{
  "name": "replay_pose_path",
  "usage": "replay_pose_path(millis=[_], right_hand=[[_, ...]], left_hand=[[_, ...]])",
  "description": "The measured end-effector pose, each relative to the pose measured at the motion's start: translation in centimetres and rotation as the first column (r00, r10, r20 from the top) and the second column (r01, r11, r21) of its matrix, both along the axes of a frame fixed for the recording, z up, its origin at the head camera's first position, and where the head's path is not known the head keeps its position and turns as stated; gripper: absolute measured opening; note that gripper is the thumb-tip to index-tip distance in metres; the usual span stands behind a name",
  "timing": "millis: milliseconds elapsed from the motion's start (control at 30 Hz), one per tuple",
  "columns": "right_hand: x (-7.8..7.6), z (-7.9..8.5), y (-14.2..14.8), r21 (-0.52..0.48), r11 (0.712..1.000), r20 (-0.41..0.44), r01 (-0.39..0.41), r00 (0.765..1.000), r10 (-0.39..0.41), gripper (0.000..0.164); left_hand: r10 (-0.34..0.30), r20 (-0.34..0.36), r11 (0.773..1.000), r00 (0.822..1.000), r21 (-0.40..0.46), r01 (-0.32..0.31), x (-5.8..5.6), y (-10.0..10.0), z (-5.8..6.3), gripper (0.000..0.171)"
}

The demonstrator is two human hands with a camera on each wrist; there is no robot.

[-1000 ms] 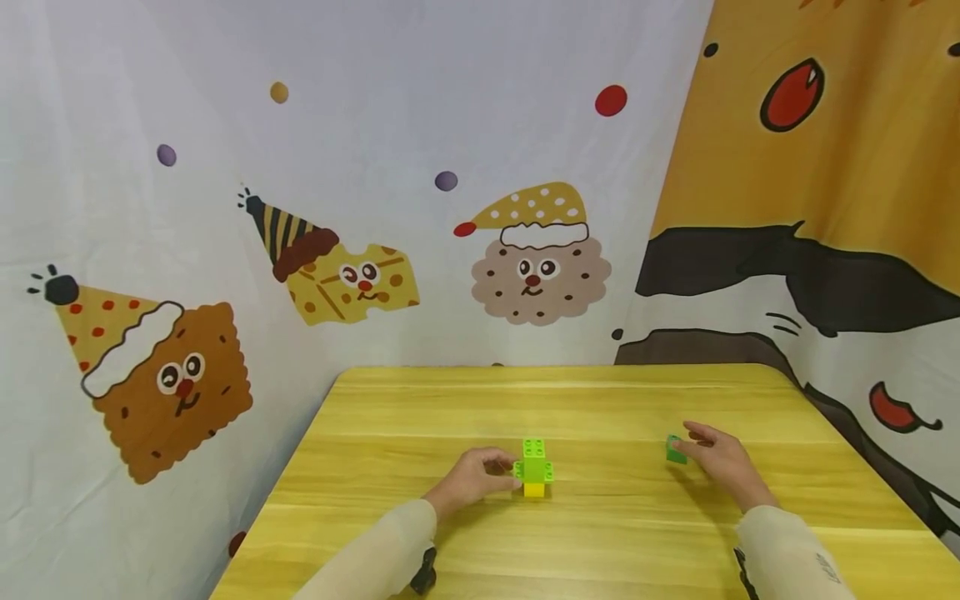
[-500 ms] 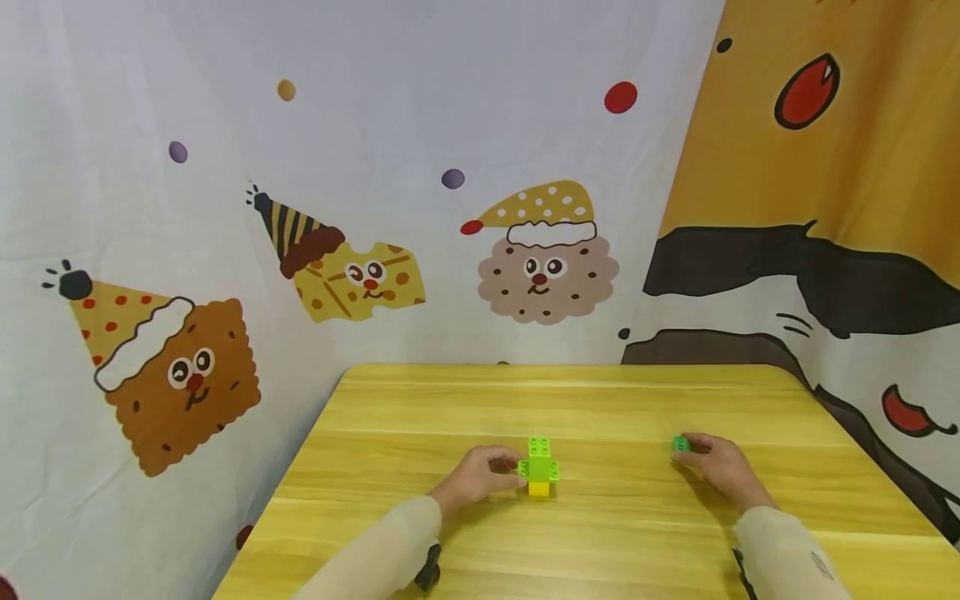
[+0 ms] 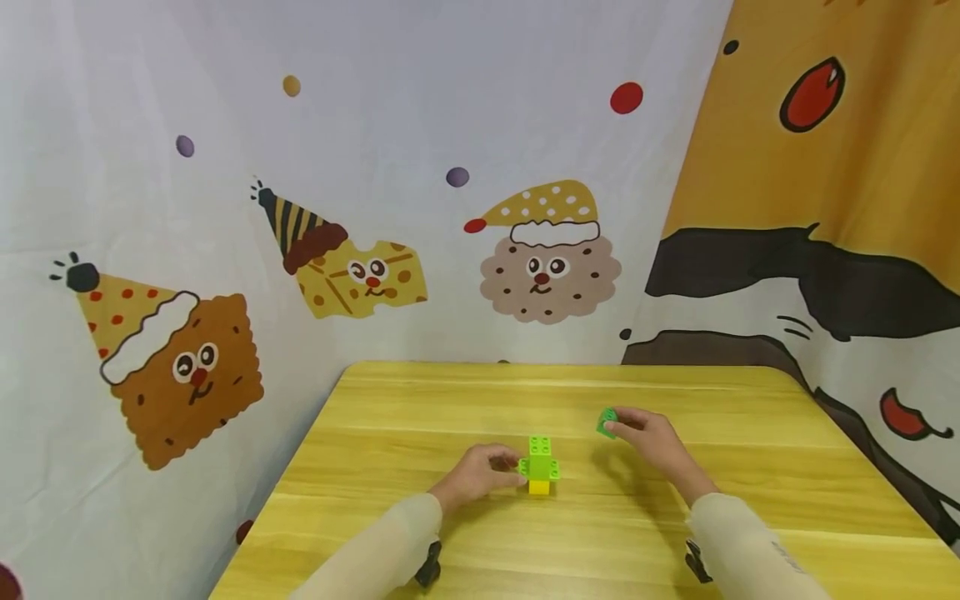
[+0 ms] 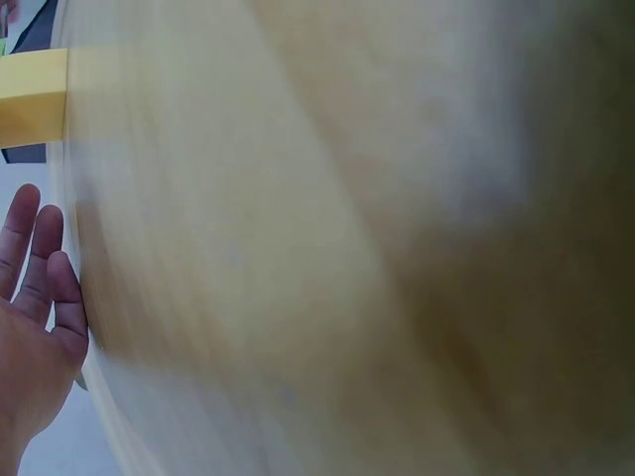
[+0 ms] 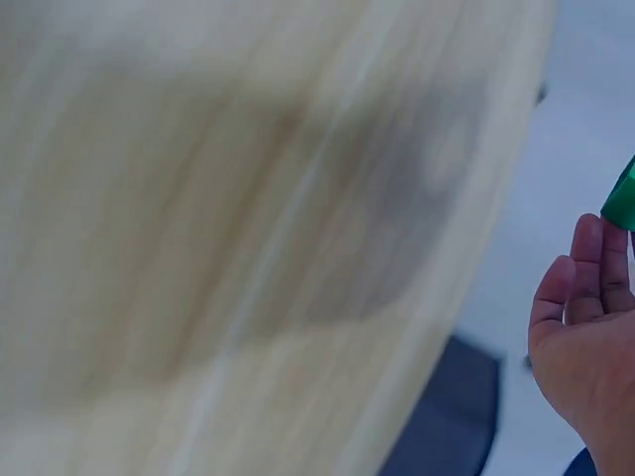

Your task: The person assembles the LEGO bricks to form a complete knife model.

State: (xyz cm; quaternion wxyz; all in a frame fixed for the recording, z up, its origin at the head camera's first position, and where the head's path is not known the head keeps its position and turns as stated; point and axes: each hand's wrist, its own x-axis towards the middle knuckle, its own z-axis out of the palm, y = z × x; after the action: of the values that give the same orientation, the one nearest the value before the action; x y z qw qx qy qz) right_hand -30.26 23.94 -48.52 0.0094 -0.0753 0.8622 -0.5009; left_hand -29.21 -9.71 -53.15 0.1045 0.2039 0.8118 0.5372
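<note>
A small stack of toy building bricks (image 3: 540, 467) stands upright on the table, light green on top with a yellow brick (image 3: 539, 487) at its foot. My left hand (image 3: 478, 477) lies at the stack's left side, its thumb in front and a finger behind the jutting light green piece. In the left wrist view the other fingers (image 4: 45, 263) are loosely bent below the yellow brick. My right hand (image 3: 654, 437) pinches a darker green brick (image 3: 607, 422) between thumb and fingers, above the table and right of the stack. Only an edge of this brick shows in the right wrist view.
The wood-grain table (image 3: 420, 400) spreads under both hands. Behind it hangs a white cloth (image 3: 360, 100) printed with cartoon biscuits and cheese, with an orange and black pattern at the right. A dark strap part (image 3: 697, 562) shows at the right sleeve.
My right hand has picked up the darker green brick and carried it left, toward the stack. My left hand stays at the stack. The head view has shifted slightly.
</note>
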Motion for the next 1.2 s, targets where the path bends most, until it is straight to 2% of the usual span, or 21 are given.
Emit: replay_pose_path(millis=[233,533,833,1200], right_hand=[[0.8,1.9,-4.4,0.0,0.998,-0.116,-0.059,0.992,0.059,0.051],[1.6,3.7,-7.1,0.037,0.989,-0.241,-0.14,0.96,0.145,0.036],[2.2,4.0,-8.9,0.08,0.974,-0.255,-0.213,0.94,0.226,0.033],[2.4,3.5,-9.8,0.125,0.963,-0.234,-0.238,0.936,0.261,0.032]], left_hand=[[-0.008,0.01,1.0,1.0,-0.001,0.008,-0.1,0.2,0.2,0.034],[0.002,0.004,1.0,1.0,-0.021,-0.002,-0.2,0.1,0.1,0.034],[-0.009,-0.006,1.0,1.0,-0.01,0.009,-0.1,0.1,0.1,0.031],[-0.008,-0.001,1.0,1.0,-0.017,0.008,-0.1,0.1,0.1,0.03]])
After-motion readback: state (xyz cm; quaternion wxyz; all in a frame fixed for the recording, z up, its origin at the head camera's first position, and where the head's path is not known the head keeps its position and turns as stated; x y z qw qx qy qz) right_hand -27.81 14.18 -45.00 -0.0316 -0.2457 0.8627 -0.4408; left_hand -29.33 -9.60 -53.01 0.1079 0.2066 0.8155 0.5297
